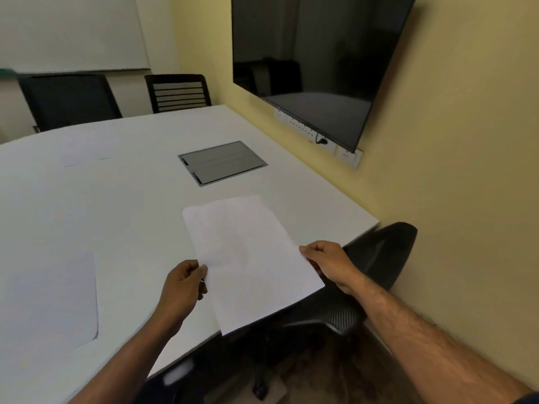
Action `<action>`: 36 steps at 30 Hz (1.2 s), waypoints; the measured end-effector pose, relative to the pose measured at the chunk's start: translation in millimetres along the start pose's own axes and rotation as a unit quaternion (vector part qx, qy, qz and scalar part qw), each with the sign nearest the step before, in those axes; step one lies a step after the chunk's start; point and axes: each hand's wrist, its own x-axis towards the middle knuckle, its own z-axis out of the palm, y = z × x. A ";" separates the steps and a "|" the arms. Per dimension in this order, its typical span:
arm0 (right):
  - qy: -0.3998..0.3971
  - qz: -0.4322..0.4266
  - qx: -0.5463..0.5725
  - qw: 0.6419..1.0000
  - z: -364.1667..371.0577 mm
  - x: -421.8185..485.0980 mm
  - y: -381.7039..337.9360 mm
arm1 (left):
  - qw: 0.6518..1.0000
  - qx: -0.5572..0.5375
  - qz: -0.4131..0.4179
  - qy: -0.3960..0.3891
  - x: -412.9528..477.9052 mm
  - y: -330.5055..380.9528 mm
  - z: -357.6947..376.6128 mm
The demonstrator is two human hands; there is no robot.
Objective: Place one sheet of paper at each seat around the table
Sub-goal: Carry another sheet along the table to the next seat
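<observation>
I hold a white sheet of paper [250, 258] over the near edge of the white table [116, 199]. My left hand [182, 287] pinches its left edge and my right hand [326, 262] pinches its right edge. The sheet's near corner sticks out past the table edge, above a black mesh chair [376, 258] tucked at the table's right end. Another sheet [55, 298] lies flat on the table at the near left. A third sheet [87, 156], faint against the white top, lies at the far side in front of a black chair [70, 100].
A grey cable hatch [223, 163] is set into the table's middle. A second black chair [178, 93] with a slatted back stands at the far side. A dark screen [318, 59] hangs on the yellow wall at right, with wall sockets [347, 154] below it.
</observation>
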 end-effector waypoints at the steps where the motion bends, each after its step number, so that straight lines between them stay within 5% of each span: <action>1: -0.009 -0.005 -0.003 1.000 -6.3 14.8 -1.1 | 1.000 -0.003 -0.002 0.012 7.9 2.2 7.4; 14: -0.069 0.038 0.016 0.997 -38.6 140.0 4.5 | 0.996 -0.015 -0.048 0.078 103.6 21.5 81.5; 36: 0.079 0.134 0.007 0.988 14.3 297.7 54.3 | 0.986 0.034 -0.159 -0.034 297.4 -53.3 124.1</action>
